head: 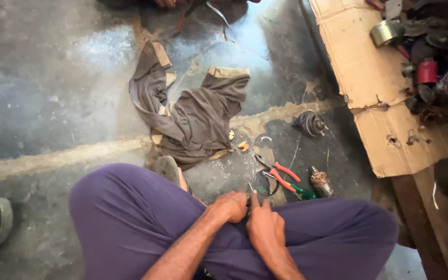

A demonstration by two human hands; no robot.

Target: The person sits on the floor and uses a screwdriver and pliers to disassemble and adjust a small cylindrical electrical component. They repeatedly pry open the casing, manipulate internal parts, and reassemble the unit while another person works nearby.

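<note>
Both hands closed on a small dark part (pixel 248 199) — left hand (pixel 232 206), right hand (pixel 265 228) — mid-adjustment; red-handled pliers (pixel 283 179) lie just beyond.

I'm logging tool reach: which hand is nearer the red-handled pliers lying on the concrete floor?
Right. The right hand sits just below the red-handled pliers; the left hand is beside it, farther to the left of them.

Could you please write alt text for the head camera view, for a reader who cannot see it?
A person in purple trousers sits cross-legged on a concrete floor, left hand and right hand together on a small dark part that is hard to make out. Red-handled pliers, a crumpled grey cloth and torn cardboard lie ahead.
</note>
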